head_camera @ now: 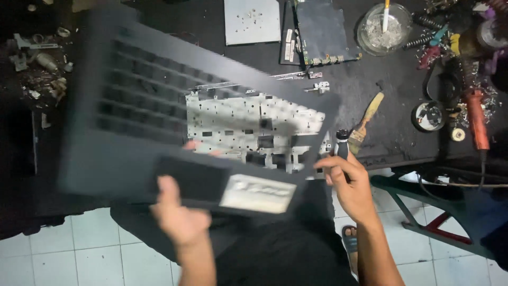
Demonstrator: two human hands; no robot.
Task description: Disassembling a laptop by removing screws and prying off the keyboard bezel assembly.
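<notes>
Dark grey laptop top case (pixel 159 106), blurred, gripped at its near edge by left hand (pixel 177 214); keyboard backplate (pixel 248 127) exposed, partly stripped. Right hand (pixel 346 182) closed around screwdriver (pixel 342 144). Brush (pixel 366 122), loose brackets on tabletop (pixel 365 79)

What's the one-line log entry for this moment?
left hand: grips laptop palmrest frame | right hand: holds screwdriver | frame: tilted, blurred

Matt dark plastic laptop casing (pixel 132 106); bare perforated metal keyboard plate (pixel 248 127), dull silver. Brush (pixel 366 123) with pale wooden handle. Glossy clear glass ashtray (pixel 383 29). Counter (pixel 365 79) surface matt black, rough. Floor (pixel 95 254) of smooth, glazed pale tiles.
</notes>
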